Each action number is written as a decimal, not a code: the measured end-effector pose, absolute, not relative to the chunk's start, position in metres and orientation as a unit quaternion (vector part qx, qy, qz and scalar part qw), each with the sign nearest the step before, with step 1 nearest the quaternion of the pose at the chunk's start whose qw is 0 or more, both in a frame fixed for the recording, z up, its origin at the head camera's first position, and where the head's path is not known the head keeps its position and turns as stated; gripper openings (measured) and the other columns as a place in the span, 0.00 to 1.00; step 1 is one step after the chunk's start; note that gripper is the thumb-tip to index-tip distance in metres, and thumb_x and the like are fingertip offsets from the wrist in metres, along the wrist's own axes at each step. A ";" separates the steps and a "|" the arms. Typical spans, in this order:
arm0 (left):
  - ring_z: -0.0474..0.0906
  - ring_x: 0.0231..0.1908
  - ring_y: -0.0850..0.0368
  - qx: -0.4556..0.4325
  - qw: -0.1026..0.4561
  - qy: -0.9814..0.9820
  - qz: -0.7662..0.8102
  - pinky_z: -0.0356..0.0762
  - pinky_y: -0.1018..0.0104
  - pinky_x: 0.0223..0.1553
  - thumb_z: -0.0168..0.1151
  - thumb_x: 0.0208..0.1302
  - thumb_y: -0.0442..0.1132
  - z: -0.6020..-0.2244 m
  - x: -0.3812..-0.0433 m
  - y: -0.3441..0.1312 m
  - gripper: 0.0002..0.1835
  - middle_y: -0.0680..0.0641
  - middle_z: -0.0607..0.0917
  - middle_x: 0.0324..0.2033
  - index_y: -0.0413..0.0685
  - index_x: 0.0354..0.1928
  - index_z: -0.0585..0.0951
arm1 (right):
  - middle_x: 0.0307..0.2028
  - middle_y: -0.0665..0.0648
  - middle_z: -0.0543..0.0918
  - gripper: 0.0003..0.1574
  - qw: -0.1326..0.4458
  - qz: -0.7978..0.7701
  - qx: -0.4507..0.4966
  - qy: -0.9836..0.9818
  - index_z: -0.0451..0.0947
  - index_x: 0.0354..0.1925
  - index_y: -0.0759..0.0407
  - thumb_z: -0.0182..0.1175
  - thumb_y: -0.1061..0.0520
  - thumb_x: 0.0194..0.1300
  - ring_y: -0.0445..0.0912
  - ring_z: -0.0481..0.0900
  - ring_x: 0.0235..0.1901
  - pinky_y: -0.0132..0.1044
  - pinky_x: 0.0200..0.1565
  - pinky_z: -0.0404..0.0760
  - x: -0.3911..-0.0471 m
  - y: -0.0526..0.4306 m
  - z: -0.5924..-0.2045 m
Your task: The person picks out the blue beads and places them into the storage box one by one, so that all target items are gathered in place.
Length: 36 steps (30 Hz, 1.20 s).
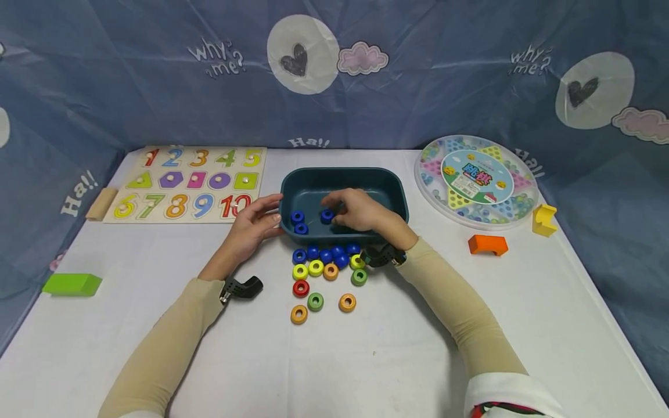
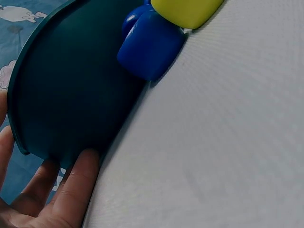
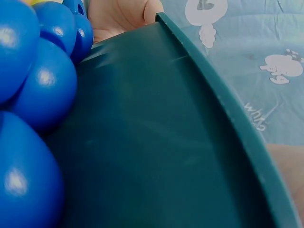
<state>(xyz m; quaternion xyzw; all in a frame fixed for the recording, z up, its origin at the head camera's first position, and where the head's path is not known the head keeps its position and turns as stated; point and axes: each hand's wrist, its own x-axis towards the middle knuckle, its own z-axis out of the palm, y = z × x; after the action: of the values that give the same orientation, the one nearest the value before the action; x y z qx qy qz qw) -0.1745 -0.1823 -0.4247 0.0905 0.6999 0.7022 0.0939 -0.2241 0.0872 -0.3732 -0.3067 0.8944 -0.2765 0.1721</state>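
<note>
In the head view, my right hand point(image 1: 360, 210) reaches over the near rim into a dark teal plastic tray point(image 1: 394, 181). Its thumb and index finger pinch a blue bead point(image 1: 327, 216) low inside the tray. Two other blue beads point(image 1: 297, 217) lie at the tray's left end. My left hand point(image 1: 252, 230) rests against the tray's left wall with its fingers spread, as the left wrist view also shows at the fingers point(image 2: 78, 190). In the right wrist view, the tray's outer wall point(image 3: 142, 123) hides the right fingers.
In front of the tray lie several blue beads point(image 1: 337, 252), with yellow, orange, green and red point(image 1: 301, 288) ones nearer. A number puzzle board point(image 1: 177, 184) lies left, a round game box point(image 1: 478, 181) right. Green point(image 1: 72, 284), orange point(image 1: 488, 245) and yellow point(image 1: 545, 220) blocks stand toward the sides.
</note>
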 end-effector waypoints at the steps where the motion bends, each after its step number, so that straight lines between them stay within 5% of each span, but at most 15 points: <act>1: 0.76 0.55 0.56 0.091 0.094 0.701 0.701 0.84 0.68 0.47 0.58 0.70 0.40 -0.425 -0.174 -0.182 0.29 0.38 0.66 0.67 0.43 0.70 0.65 | 0.57 0.60 0.81 0.29 0.172 -0.277 -0.308 0.894 0.74 0.62 0.58 0.64 0.64 0.62 0.50 0.84 0.48 0.41 0.52 0.84 -0.224 0.087 -0.373; 7: 0.76 0.55 0.56 0.095 0.093 0.701 0.701 0.84 0.67 0.47 0.58 0.70 0.40 -0.425 -0.175 -0.182 0.28 0.39 0.66 0.67 0.44 0.70 0.65 | 0.56 0.61 0.81 0.29 0.153 -0.284 -0.314 0.893 0.74 0.61 0.59 0.64 0.63 0.62 0.50 0.85 0.47 0.41 0.51 0.84 -0.222 0.088 -0.371; 16: 0.76 0.55 0.57 0.104 0.099 0.691 0.708 0.84 0.66 0.49 0.57 0.70 0.40 -0.423 -0.176 -0.182 0.28 0.39 0.66 0.67 0.45 0.70 0.65 | 0.49 0.57 0.84 0.21 0.006 -0.326 -0.428 0.843 0.79 0.55 0.61 0.64 0.59 0.64 0.41 0.80 0.32 0.32 0.36 0.82 -0.181 0.074 -0.343; 21: 0.76 0.55 0.57 0.113 0.101 0.684 0.714 0.84 0.66 0.49 0.56 0.71 0.38 -0.423 -0.177 -0.182 0.27 0.37 0.65 0.67 0.43 0.70 0.64 | 0.43 0.55 0.84 0.16 0.029 -0.299 -0.487 0.820 0.82 0.51 0.58 0.63 0.59 0.64 0.38 0.76 0.30 0.24 0.32 0.77 -0.152 0.061 -0.336; 29: 0.75 0.56 0.56 0.098 0.099 0.696 0.705 0.84 0.67 0.50 0.57 0.71 0.39 -0.424 -0.175 -0.181 0.28 0.38 0.66 0.68 0.44 0.70 0.65 | 0.47 0.56 0.86 0.17 0.090 -0.200 -0.460 0.861 0.82 0.52 0.60 0.63 0.62 0.64 0.43 0.82 0.44 0.31 0.47 0.83 -0.133 0.039 -0.357; 36: 0.74 0.56 0.54 0.094 0.094 0.701 0.701 0.84 0.66 0.49 0.57 0.70 0.40 -0.423 -0.173 -0.183 0.28 0.38 0.66 0.67 0.45 0.70 0.65 | 0.44 0.54 0.85 0.18 0.058 -0.078 -0.436 0.895 0.82 0.52 0.55 0.62 0.63 0.64 0.42 0.84 0.40 0.32 0.43 0.86 -0.124 0.025 -0.372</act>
<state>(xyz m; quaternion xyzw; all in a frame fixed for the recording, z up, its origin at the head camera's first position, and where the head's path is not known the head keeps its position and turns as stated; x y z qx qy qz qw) -0.1729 -0.1826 -0.4233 0.0944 0.7005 0.7012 0.0936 -0.1238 0.0249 -0.3723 -0.4359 0.8947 -0.0785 0.0580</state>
